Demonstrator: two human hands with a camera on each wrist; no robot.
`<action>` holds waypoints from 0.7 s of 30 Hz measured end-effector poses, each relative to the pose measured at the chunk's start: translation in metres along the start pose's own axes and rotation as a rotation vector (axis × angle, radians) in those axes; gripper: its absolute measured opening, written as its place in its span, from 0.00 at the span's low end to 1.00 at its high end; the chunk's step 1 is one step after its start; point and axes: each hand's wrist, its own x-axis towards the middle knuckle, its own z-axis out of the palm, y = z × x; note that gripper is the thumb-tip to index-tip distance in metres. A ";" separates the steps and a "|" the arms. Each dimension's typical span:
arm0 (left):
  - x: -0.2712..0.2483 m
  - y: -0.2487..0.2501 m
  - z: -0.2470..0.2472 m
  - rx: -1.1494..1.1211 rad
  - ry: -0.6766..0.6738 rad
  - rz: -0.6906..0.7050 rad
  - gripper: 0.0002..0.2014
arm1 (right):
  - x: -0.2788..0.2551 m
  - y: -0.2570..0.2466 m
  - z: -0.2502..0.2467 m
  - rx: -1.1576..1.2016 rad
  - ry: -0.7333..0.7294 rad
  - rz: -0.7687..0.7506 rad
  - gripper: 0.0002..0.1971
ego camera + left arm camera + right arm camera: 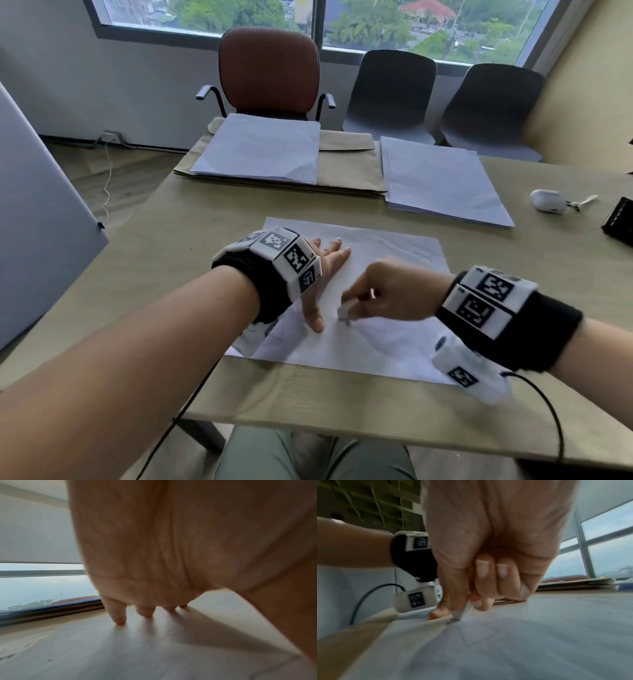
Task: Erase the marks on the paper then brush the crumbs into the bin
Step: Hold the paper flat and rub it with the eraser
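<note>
A white sheet of paper (383, 260) lies on the wooden table (205, 219) in front of me. My left hand (322, 267) lies flat on the sheet, fingers spread and straight, thumb pointing toward me. My right hand (376, 294) pinches a small white eraser (345, 310) and presses its tip onto the paper just right of the left thumb. In the right wrist view the eraser (464, 612) touches the paper (522, 642) beside faint pencil lines. In the left wrist view the fingertips (120, 620) press on the sheet. No bin is in view.
Two stacks of white paper (260, 150) (442, 181) lie at the table's far side, the left one on brown envelopes. A white earbud case (548, 201) and a black object (620, 222) sit at the right edge. Chairs stand behind the table. A grey board (41, 212) leans at the left.
</note>
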 end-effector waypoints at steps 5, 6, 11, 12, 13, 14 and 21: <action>-0.002 0.001 -0.002 0.005 0.001 0.003 0.67 | 0.012 0.006 -0.015 -0.059 0.057 0.062 0.12; -0.002 0.001 -0.002 -0.006 0.004 0.007 0.66 | 0.017 0.008 -0.015 -0.037 0.125 0.069 0.11; -0.001 -0.001 -0.001 -0.013 -0.005 0.006 0.67 | -0.001 -0.005 0.007 0.003 0.058 -0.039 0.10; -0.001 0.000 -0.002 -0.001 -0.014 0.003 0.67 | -0.005 -0.005 0.008 -0.006 0.023 -0.044 0.11; -0.002 0.001 -0.003 0.012 -0.021 0.001 0.67 | -0.004 -0.003 0.005 -0.027 0.017 -0.034 0.11; -0.003 0.003 -0.004 0.019 -0.025 0.000 0.66 | -0.001 0.001 0.000 -0.054 0.037 -0.013 0.12; -0.002 0.001 -0.001 -0.003 -0.007 0.001 0.67 | 0.003 0.019 -0.007 -0.033 0.086 -0.012 0.12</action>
